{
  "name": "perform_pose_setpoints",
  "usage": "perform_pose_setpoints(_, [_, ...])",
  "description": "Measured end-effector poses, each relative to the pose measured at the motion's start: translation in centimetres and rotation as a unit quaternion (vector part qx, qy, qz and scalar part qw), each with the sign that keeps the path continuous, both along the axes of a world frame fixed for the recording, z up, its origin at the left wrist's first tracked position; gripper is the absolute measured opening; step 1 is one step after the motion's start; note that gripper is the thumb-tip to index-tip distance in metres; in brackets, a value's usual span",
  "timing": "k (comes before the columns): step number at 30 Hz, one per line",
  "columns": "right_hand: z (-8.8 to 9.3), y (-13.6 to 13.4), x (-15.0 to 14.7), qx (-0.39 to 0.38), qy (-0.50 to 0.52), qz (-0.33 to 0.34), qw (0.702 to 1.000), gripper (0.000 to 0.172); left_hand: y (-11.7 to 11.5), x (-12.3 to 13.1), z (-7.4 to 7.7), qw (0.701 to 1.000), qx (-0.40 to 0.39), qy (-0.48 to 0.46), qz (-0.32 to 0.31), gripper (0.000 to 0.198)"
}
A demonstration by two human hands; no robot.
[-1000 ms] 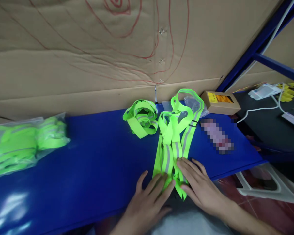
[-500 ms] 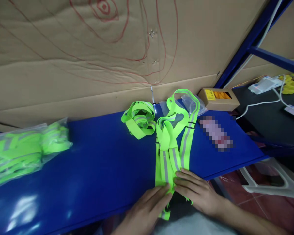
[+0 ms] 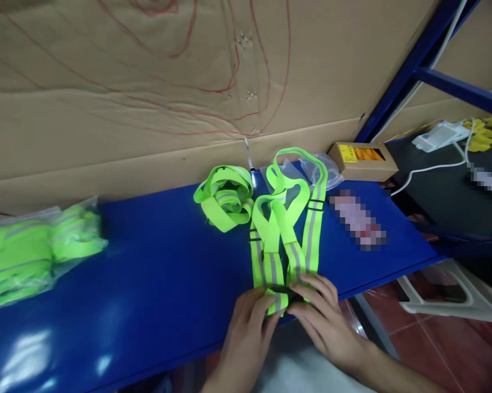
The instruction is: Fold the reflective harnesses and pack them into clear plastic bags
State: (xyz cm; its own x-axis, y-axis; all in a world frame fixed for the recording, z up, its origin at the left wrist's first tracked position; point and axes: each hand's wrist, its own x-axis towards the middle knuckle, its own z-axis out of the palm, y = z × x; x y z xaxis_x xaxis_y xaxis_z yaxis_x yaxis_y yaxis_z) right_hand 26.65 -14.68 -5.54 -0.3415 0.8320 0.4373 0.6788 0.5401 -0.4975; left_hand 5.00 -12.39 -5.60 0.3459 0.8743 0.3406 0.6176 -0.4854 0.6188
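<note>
A neon green reflective strap vest [image 3: 284,234] lies stretched out on the blue table [image 3: 155,278], its loops pointing toward the wall. My left hand [image 3: 249,322] and my right hand [image 3: 319,316] meet at its near end by the table's front edge. Both have fingers curled, pinching the strap ends and a black piece between them. A second green strap vest [image 3: 225,197] lies bundled just left of the loops.
A clear bag of more green straps [image 3: 33,248] sits at the table's left. A small cardboard box [image 3: 362,161] and empty plastic bags [image 3: 315,169] lie at the back right. Cardboard sheets line the wall; a blue rack post [image 3: 401,82], cables and a white stool [image 3: 446,297] stand right.
My hands went from lying flat on the straps to pinching the near end together. The lower strap ends, which hung over the edge, are now gathered up on the table.
</note>
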Motion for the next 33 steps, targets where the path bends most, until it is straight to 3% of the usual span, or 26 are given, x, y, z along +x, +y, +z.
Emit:
perform_pose_setpoints(4, [0.8,0.8,0.6,-0.013,-0.076,0.035,0.996,0.029,0.3,0.3,0.5,0.998,0.032,0.046,0.029,0.017])
perform_pose_setpoints(6, [1.2,1.0,1.2,-0.010,-0.135,0.071,0.988,0.048,0.3,0.4,0.6,0.996,0.058,0.060,0.043,0.019])
perform_pose_setpoints(8, [1.2,0.9,1.7,0.012,-0.179,0.072,0.981,0.059,0.4,0.3,0.7,0.993,0.088,0.077,0.022,0.016])
perform_pose_setpoints(10, [1.1,0.7,2.1,0.029,-0.186,0.045,0.981,0.050,0.5,0.2,0.6,0.990,0.097,0.099,-0.029,0.018])
perform_pose_setpoints(14, [1.2,0.5,2.5,0.006,-0.148,0.047,0.988,0.041,0.2,-0.4,0.5,0.982,0.095,0.139,-0.088,0.034])
perform_pose_setpoints(18, [2.0,0.4,2.9,-0.041,-0.090,0.075,0.992,0.037,-0.3,-1.0,0.8,0.981,0.087,0.145,-0.093,0.026])
perform_pose_setpoints(24, [2.0,0.8,3.1,-0.166,0.062,0.020,0.984,0.025,1.3,-0.4,2.8,0.990,-0.031,0.094,-0.105,0.022])
perform_pose_setpoints(27, [1.5,1.7,2.6,-0.111,0.012,-0.041,0.993,0.026,2.1,0.6,2.6,0.994,-0.042,0.086,-0.052,0.021])
perform_pose_setpoints(30, [1.0,2.3,2.0,-0.037,-0.060,-0.107,0.992,0.028,1.9,1.4,1.6,0.998,-0.002,0.059,0.012,0.026])
perform_pose_setpoints(33, [0.7,2.0,2.1,-0.007,-0.063,-0.078,0.995,0.026,1.2,1.5,0.9,0.996,0.051,0.069,0.006,0.017])
